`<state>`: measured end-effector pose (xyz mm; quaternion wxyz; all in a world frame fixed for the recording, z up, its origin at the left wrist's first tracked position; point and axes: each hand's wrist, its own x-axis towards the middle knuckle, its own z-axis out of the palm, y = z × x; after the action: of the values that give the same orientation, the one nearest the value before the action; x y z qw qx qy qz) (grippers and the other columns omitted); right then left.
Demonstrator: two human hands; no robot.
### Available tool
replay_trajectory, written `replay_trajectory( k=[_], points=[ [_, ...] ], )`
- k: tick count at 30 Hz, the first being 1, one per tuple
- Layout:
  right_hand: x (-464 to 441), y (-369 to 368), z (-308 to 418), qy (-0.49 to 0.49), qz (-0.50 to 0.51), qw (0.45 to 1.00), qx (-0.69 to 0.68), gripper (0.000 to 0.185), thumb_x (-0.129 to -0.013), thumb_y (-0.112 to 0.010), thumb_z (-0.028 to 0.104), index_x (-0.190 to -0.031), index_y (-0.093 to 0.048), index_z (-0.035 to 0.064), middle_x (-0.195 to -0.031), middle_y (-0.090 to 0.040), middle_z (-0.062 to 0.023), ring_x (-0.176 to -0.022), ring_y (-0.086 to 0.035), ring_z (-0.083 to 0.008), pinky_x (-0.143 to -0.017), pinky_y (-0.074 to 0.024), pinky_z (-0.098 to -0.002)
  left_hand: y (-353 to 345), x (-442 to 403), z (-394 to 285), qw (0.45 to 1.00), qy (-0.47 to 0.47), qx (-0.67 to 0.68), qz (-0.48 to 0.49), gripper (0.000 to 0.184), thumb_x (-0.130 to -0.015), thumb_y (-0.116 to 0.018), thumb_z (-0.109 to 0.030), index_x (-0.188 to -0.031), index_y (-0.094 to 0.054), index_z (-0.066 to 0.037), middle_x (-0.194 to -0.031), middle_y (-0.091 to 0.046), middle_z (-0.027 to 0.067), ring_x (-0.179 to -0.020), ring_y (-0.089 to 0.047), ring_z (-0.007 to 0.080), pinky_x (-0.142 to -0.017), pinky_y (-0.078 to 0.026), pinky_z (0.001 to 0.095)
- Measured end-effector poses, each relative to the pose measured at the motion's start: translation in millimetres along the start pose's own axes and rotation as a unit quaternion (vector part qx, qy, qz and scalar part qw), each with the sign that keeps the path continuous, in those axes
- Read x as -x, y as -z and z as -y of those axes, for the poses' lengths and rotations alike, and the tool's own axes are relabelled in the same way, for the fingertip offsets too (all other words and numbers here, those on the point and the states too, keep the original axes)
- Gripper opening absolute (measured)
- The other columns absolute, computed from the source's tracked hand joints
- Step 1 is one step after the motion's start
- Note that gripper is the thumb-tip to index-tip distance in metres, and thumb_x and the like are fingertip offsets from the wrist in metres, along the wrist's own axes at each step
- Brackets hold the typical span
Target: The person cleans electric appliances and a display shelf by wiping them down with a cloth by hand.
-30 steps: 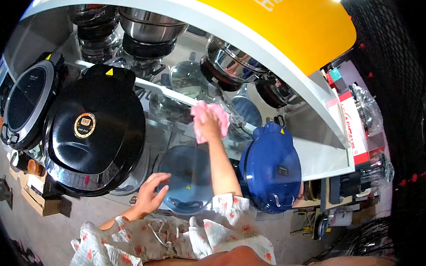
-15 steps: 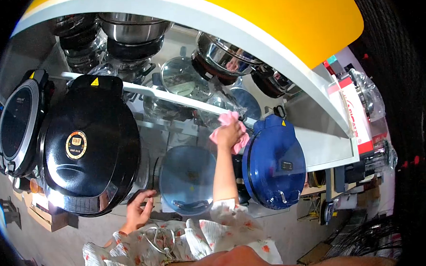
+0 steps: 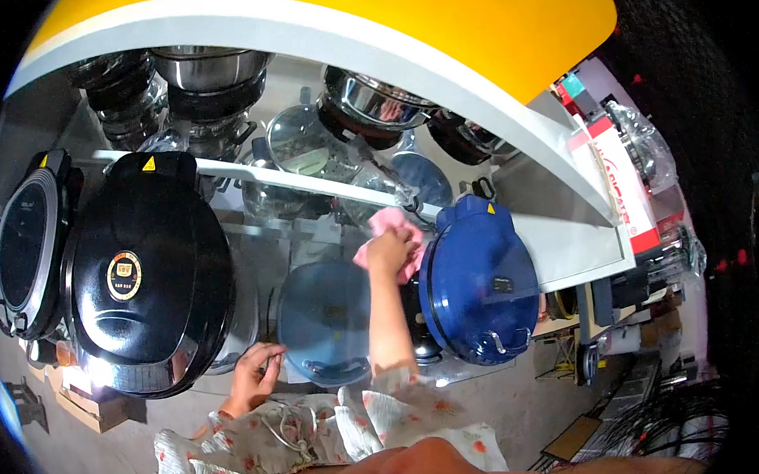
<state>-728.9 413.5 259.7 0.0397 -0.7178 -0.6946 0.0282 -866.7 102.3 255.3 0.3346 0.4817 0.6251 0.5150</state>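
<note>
The two hands were well apart. The right hand (image 3: 389, 252) was clamped on a pink cloth (image 3: 379, 224), its back turned up and folds of the cloth poking out on both sides of the fingers. Hand and cloth were over the glass top (image 3: 257, 255) of a display case, just to the left of a blue electric pan (image 3: 483, 283) and just below a white bar (image 3: 309, 181) that ran slantwise across the view. The left hand (image 3: 254, 378) held nothing; it was near the front edge of the glass, fingers loosely bent with the thumb apart from them (whether it touched the glass I cannot tell).

Between the two forearms, a dull blue round pan (image 3: 323, 311) showed beneath the glass. To the left was a big black electric pan (image 3: 150, 315) with a round gold badge on its lid and a yellow warning sticker near its hinge. Beside it, at the far left, was a smaller black pan with a silver rim (image 3: 28, 240). Past the white bar there were a wide steel pot (image 3: 211, 71) and a shiny pot (image 3: 382, 101), under a yellow panel (image 3: 370, 17). A red and white box (image 3: 619, 184) showed at the right. The person wore a pale flowered blouse (image 3: 253, 450).
</note>
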Motion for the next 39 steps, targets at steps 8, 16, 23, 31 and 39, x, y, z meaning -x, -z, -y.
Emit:
replay_trajectory(
  k=[8, 16, 23, 31, 39],
  points=[
    [-65.3, -19.5, -12.6, 0.032, -0.271, 0.935, -0.227, 0.035, -0.083, -0.052, 0.016, -0.116, -0.064, 0.0151, -0.136, -0.045, -0.0076, -0.114, -0.046, -0.0373, -0.092, -0.0391, -0.0522, -1.3, -3.8, 3.0, 0.999, -0.043, -0.018, -0.013, 0.018, -0.083, -0.056, 0.000, -0.098, -0.065, 0.000, -0.090, -0.064, 0.0141, -0.082, -0.062, 0.0277, -0.075, -0.049, 0.0335],
    [-30.1, -20.6, -16.3, -0.047, -0.129, 0.989, -0.056, 0.033, -0.090, -0.046, 0.024, -0.114, -0.064, 0.0121, -0.135, -0.043, -0.0179, -0.116, -0.043, -0.0412, -0.095, -0.0383, -0.0485, -2.3, 6.4, 1.3, 1.000, -0.020, -0.009, -0.016, 0.019, -0.082, -0.056, 0.000, -0.098, -0.065, -0.002, -0.085, -0.063, 0.0118, -0.076, -0.062, 0.0253, -0.071, -0.048, 0.0315],
    [-71.4, -26.4, -19.3, 0.007, -0.136, 0.977, -0.162, 0.046, -0.087, -0.052, 0.024, -0.131, -0.050, 0.0119, -0.143, -0.033, -0.0209, -0.126, -0.034, -0.0440, -0.105, -0.0309, -0.0482, -10.8, -14.9, -10.1, 0.997, -0.062, -0.033, -0.018, 0.017, -0.081, -0.058, -0.001, -0.097, -0.065, -0.002, -0.085, -0.064, 0.0128, -0.079, -0.062, 0.0285, -0.071, -0.049, 0.0332],
    [77.1, -33.8, -44.0, 0.195, -0.131, 0.966, -0.109, 0.033, -0.074, -0.062, 0.018, -0.106, -0.066, 0.0098, -0.123, -0.048, -0.0212, -0.116, -0.043, -0.0430, -0.100, -0.0341, -0.0527, -114.5, -205.4, -29.9, 0.967, -0.217, -0.133, -0.007, 0.029, -0.074, -0.055, -0.004, -0.103, -0.061, -0.004, -0.104, -0.060, 0.0143, -0.093, -0.058, 0.0363, -0.080, -0.049, 0.0432],
    [135.0, -12.5, -103.4, 0.250, -0.054, 0.902, -0.347, 0.042, -0.078, -0.060, 0.010, -0.120, -0.057, 0.0068, -0.118, -0.050, -0.0221, -0.105, -0.048, -0.0422, -0.094, -0.0367, -0.0501, -192.3, -353.3, -27.4, 0.866, -0.229, -0.422, 0.140, 0.050, -0.076, -0.069, -0.035, -0.123, -0.057, -0.021, -0.131, -0.050, 0.0090, -0.124, -0.042, 0.0324, -0.100, -0.035, 0.0512]
  ],
)
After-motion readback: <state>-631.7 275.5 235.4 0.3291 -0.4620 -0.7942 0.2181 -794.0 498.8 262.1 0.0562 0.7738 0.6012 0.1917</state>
